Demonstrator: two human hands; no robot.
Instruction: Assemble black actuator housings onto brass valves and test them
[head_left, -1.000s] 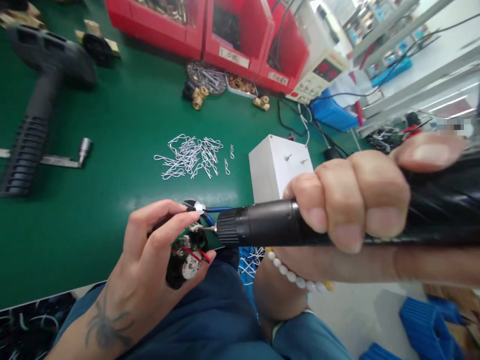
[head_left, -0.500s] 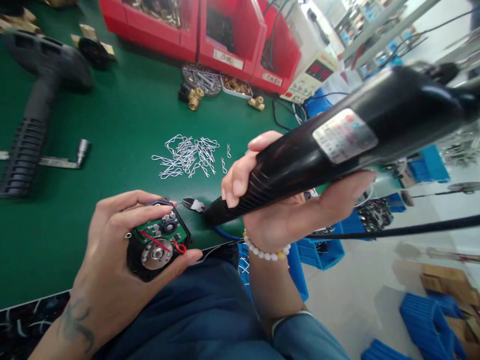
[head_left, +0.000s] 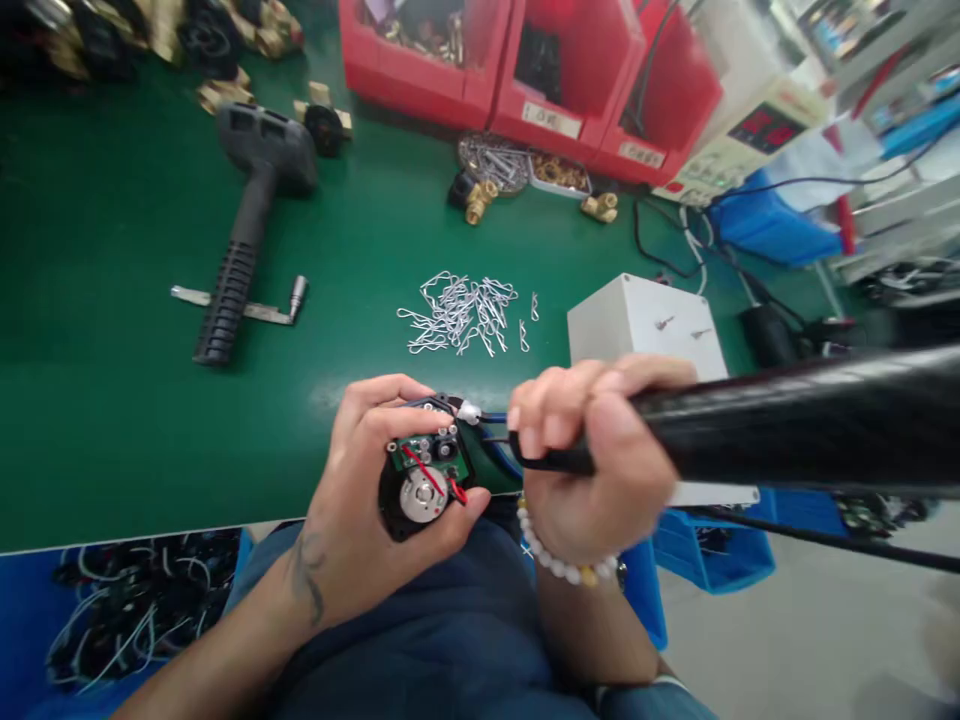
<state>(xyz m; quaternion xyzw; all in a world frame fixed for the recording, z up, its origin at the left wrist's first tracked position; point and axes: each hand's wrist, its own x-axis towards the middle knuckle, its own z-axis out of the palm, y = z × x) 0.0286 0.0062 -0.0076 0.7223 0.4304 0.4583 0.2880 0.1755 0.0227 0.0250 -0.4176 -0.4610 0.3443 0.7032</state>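
My left hand (head_left: 375,490) is closed around a small black housing with a green circuit board (head_left: 435,450), a round metal part and red wires facing up. My right hand (head_left: 592,450) grips a long black electric screwdriver (head_left: 795,425), held roughly level. Its narrow end points left, toward the housing; a thin shaft shows there, with a gap to the board. Behind the housing lie cutting pliers (head_left: 471,412) with blue handles, partly hidden. Farther up the green table is a pile of wire hairpin clips (head_left: 461,312), two lying apart.
A white box (head_left: 637,320) with switches stands behind my right hand. Red bins (head_left: 427,85) line the back, beside a power supply (head_left: 750,130). A black handle-shaped part (head_left: 251,220) rests over a metal wrench at left. Blue crates (head_left: 720,560) sit below the table edge.
The screwdriver has swung down from a steep slant to nearly level, its tip end still near the housing. My view has shifted left, and the white box now shows.
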